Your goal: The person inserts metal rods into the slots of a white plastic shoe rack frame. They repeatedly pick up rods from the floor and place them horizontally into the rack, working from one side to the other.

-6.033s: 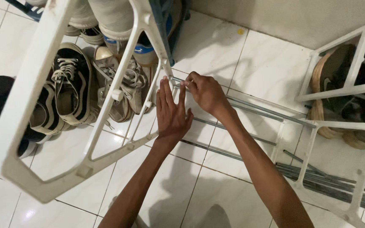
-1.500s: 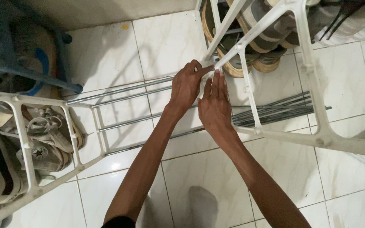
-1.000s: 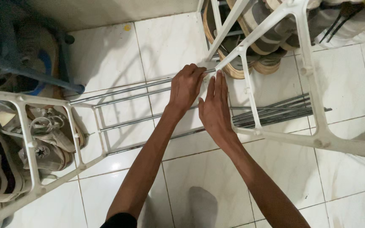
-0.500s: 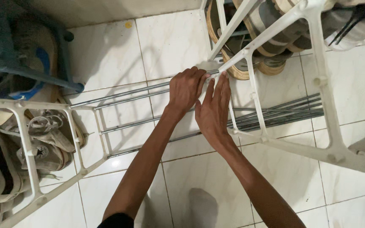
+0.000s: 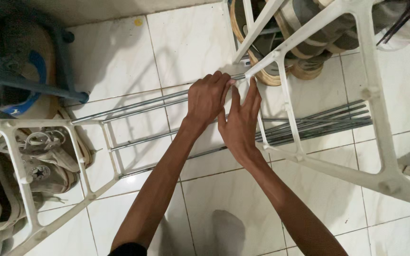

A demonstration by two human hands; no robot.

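Note:
My left hand (image 5: 209, 97) is closed around the end of a thin metal rod (image 5: 134, 105), right where it meets a joint of the white plastic side frame (image 5: 376, 95). Just below it, my right hand (image 5: 240, 124) lies flat with its fingers straight, the fingertips pressing against a bar of that same frame. Two or three more metal rods (image 5: 148, 140) run left from here to a second white side frame (image 5: 20, 180). Both frames lean over the tiled floor.
A bundle of loose metal rods (image 5: 323, 124) lies on the white tiles behind the right frame. Sneakers (image 5: 39, 166) crowd the left side. Sandals and slippers (image 5: 304, 47) sit at the top right, and a blue stool (image 5: 24, 85) at the top left.
Six seconds ago my hands were at the other side frame's joint. Over the last second they stayed at this joint, the right hand slid closer to the left, and the right frame tilted slightly.

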